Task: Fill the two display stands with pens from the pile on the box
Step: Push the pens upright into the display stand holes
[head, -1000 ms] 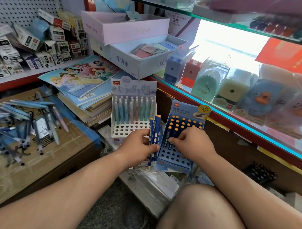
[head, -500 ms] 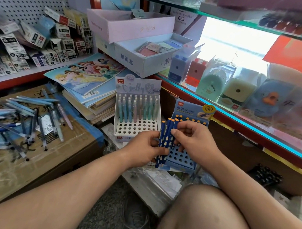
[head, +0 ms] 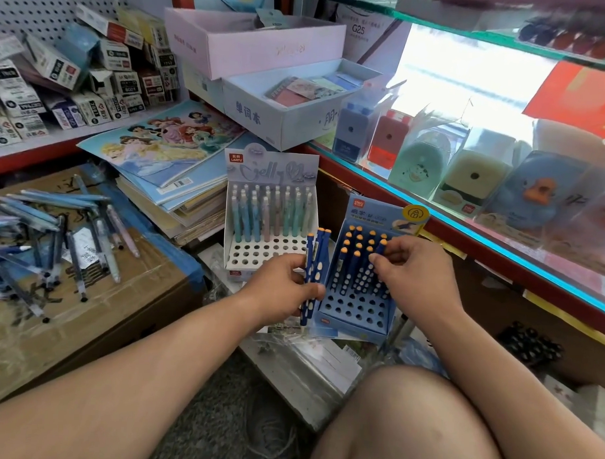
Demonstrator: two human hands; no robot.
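My left hand (head: pixel 285 290) grips a small bunch of dark blue pens (head: pixel 314 264) with orange caps, held upright just left of the blue display stand (head: pixel 355 308). My right hand (head: pixel 413 271) pinches one blue pen (head: pixel 379 252) over that stand's back rows, where several pens stand in holes. The white display stand (head: pixel 266 252) behind my left hand holds pastel pens in its back rows; its front holes are bare. The pile of loose pens (head: pixel 50 234) lies on the cardboard box (head: pixel 85 311) at left.
Stacked notebooks (head: pixel 166 162) lie behind the box, and small packets fill the pegboard shelf (head: pixel 59 83). A glass counter (head: pixel 467 187) with sharpeners runs along the right. White cartons (head: pixel 281 105) sit above the stands. My bare knee (head: pixel 407 422) is in the foreground.
My right hand took a pen from the bunch in my left hand and carried it right, over the blue stand. The left hand stayed beside the stand with the remaining pens.
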